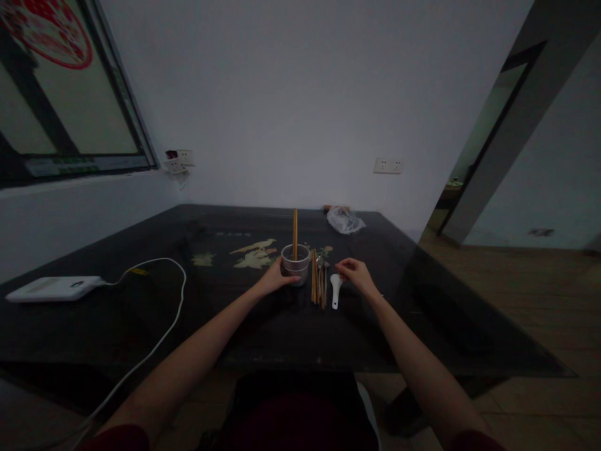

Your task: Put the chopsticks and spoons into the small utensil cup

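Note:
A clear plastic cup (296,264) stands on the dark table (225,326) with wooden chopsticks (295,233) upright in it. My left hand (275,275) is wrapped round the cup's left side. To the right of the cup lie more chopsticks (314,285), metal spoons (321,269) and a white ceramic spoon (335,289). My right hand (355,273) hovers just right of the white spoon, fingers curled together near its bowl; nothing shows in them.
A white flat device (52,289) lies at the table's left, its white cable (164,313) looping over the front edge. A crumpled plastic bag (345,220) sits at the far edge. Wall sockets (387,166) are behind; a doorway opens at the right.

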The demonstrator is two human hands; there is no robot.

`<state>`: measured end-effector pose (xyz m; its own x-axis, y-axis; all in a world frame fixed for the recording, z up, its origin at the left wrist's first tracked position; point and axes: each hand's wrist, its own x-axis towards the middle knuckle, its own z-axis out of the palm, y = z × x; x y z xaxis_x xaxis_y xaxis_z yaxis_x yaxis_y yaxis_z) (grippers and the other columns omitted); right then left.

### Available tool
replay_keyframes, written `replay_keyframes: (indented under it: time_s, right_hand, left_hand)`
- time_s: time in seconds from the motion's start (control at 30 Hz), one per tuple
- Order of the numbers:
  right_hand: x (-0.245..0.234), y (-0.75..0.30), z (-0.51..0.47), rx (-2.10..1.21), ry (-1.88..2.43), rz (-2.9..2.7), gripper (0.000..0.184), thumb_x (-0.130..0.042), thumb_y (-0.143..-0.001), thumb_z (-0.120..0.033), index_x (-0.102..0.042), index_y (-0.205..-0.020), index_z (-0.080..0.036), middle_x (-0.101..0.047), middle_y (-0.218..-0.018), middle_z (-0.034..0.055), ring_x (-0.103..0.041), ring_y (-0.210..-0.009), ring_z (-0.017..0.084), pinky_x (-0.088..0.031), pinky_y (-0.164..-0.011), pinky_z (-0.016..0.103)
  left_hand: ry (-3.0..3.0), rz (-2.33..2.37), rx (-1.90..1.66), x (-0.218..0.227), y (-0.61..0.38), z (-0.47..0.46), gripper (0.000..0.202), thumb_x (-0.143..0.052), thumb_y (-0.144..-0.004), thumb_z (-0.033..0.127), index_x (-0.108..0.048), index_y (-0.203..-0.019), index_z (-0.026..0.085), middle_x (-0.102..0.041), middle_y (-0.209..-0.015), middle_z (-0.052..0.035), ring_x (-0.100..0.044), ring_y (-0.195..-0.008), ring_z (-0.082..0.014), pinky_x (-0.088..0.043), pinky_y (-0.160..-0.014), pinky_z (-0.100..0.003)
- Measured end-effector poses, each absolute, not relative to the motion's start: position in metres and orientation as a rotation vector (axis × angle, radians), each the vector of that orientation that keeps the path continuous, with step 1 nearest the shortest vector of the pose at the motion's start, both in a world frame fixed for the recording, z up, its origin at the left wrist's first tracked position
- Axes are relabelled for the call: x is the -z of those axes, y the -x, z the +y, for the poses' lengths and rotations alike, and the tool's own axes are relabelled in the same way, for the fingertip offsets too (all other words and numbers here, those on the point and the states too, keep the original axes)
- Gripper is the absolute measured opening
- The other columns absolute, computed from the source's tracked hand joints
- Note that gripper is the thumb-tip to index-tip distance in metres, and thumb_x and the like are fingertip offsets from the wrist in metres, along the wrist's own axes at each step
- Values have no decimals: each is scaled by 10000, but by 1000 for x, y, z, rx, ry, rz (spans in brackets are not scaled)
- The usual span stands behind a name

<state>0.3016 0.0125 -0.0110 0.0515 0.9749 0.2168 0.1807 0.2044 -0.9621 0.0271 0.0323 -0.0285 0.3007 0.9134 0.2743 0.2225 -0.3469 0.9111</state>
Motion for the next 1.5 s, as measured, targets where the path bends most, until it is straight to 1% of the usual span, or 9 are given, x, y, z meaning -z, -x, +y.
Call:
replay_keyframes:
  time_s: [0.23, 0.43, 0.53, 0.67, 0.83, 0.97, 1.03, 1.2, 1.5]
  right_hand:
    - [11, -301, 12, -917, 1206, -1384, 269, -697, -572, -407, -600, -652, -169, -580, -515, -15, -524, -465, 116, -405, -451, 224]
    - [11, -301, 11, -890, 1205, -1404, 260, -679, -593, -398, -603, -663, -159, -581, -522, -17, -521, -458, 110, -405, -447, 221]
    - [11, -301, 11, -882, 1198, -1422, 258, -673, -605, -395, -604, -670, -155, -577, -520, -20, -515, -450, 106, -404, -443, 219]
    - [11, -300, 11, -876, 1203, -1430, 258, -678, -610, -392, -601, -680, -157, -586, -532, -17, -523, -448, 107, -404, -436, 214]
    - [13, -298, 11, -851, 1210, -1475, 246, -660, -651, -396, -585, -674, -164, -581, -523, -18, -523, -444, 107, -405, -439, 209]
    - [18, -294, 11, -817, 1232, -1519, 232, -625, -693, -394, -580, -677, -167, -571, -511, -20, -523, -442, 108, -397, -437, 204]
    - [19, -293, 11, -795, 1232, -1546, 223, -612, -709, -386, -584, -683, -166, -573, -516, -18, -526, -446, 109, -399, -442, 205]
    - [18, -294, 11, -765, 1242, -1577, 202, -601, -730, -363, -591, -696, -164, -587, -551, -10, -546, -461, 114, -421, -463, 210]
    - [19, -291, 11, -720, 1262, -1631, 208, -589, -753, -363, -593, -682, -168, -585, -550, -10, -558, -468, 118, -420, -469, 209]
  left_hand:
    - [-1746, 993, -1136, 19, -27, 28, 867, -801, -582, 330, -365, -1310, 150, -479, -1327, -171, -489, -1205, -277, -389, -1023, -423]
    - [-1736, 971, -1270, 5, -24, 27, 928, -775, -626, 326, -261, -1390, 217, -388, -1392, -162, -431, -1258, -275, -393, -1014, -430]
    - [-1838, 991, -1413, -6, -21, 23, 842, -731, -680, 356, -282, -1380, 225, -395, -1382, -151, -392, -1286, -266, -373, -1026, -433]
    - [-2074, 974, -1580, -26, -18, 7, 576, -610, -802, 346, -378, -1315, 225, -442, -1343, -123, -425, -1253, -227, -381, -1012, -406]
    - [-2323, 940, -1681, -54, -30, -26, 451, -550, -835, 262, -439, -1265, 186, -583, -1134, -95, -559, -1032, -184, -437, -917, -358]
    - [-2445, 943, -1238, -73, -57, -51, 251, -469, -882, 279, -571, -1091, 183, -659, -947, -48, -607, -843, -152, -478, -763, -283]
    - [-2459, 1017, -894, -73, -73, -56, 241, -450, -890, 305, -592, -1043, 184, -673, -899, -36, -621, -778, -147, -484, -700, -260]
    - [-2556, 1488, -144, -48, -97, -49, 274, -465, -866, 367, -635, -968, 179, -689, -925, -98, -659, -845, -234, -501, -731, -319]
    - [-2544, 1771, 19, -16, -99, -32, 377, -388, -883, 432, -628, -982, 159, -676, -995, -147, -654, -935, -287, -518, -774, -392]
